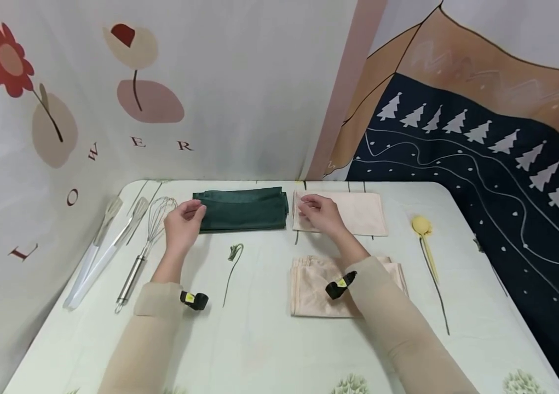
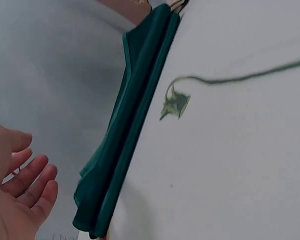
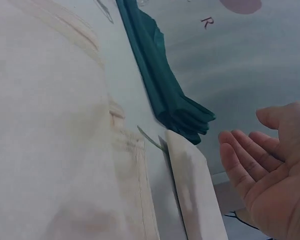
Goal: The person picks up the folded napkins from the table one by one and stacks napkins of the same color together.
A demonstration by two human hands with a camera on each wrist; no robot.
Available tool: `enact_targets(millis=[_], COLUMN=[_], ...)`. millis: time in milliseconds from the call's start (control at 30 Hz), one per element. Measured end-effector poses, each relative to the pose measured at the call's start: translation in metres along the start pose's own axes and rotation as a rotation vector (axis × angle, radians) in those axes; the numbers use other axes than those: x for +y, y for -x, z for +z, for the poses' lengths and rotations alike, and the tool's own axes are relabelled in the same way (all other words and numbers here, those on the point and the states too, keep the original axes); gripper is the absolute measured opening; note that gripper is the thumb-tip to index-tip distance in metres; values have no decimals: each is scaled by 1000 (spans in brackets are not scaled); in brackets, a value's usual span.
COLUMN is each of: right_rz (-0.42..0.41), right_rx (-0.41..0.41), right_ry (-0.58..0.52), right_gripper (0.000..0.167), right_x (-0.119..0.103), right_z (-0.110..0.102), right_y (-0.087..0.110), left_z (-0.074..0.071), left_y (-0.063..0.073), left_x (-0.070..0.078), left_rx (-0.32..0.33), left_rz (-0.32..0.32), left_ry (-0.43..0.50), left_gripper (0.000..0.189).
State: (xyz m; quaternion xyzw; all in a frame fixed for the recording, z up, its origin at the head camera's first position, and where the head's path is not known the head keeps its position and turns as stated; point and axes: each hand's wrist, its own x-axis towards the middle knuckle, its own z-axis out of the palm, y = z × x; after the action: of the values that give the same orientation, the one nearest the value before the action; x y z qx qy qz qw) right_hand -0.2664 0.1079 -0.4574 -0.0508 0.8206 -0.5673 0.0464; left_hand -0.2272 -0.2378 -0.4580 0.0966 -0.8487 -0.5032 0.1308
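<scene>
A folded dark green cloth point(image 1: 242, 210) lies at the back of the table. My left hand point(image 1: 182, 230) is at its left end; in the left wrist view that hand point(image 2: 20, 195) appears apart from the cloth, fingers loosely bent and holding nothing. To the right lies a folded pale pink cloth point(image 1: 363, 213), with my right hand point(image 1: 323, 216) over its left part. The right wrist view shows that hand point(image 3: 270, 175) empty, fingers relaxed, clear of the fabric. A second folded pink cloth point(image 1: 313, 295) lies nearer, partly hidden under my right forearm.
White-handled tongs point(image 1: 104, 265) and a wire whisk point(image 1: 137, 273) lie on the left. Between the arms is a thin green drooping stem point(image 1: 230, 276). A yellow round-headed item point(image 1: 421, 225) with a dark stem lies on the right. Printed curtains point(image 1: 240, 98) stand behind the table.
</scene>
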Motion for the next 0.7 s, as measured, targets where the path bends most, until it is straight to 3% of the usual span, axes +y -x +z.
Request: enact_targets(millis=[200,533,700], right_rz=[-28,-41,-36], right_rx=[14,20,15], right_ry=[-37,67,78], right_gripper=[36,40,39], right_x=[1,13,22], right_z=[-15,-36,-45], right_y=[24,69,92], left_z=[8,22,28], left_y=[23,59,75], left_x=[11,18,20], left_rx=[-131,-219,-283], left_rz=[49,161,168], left_ry=[4,-3,-12], left_gripper=[40,37,37])
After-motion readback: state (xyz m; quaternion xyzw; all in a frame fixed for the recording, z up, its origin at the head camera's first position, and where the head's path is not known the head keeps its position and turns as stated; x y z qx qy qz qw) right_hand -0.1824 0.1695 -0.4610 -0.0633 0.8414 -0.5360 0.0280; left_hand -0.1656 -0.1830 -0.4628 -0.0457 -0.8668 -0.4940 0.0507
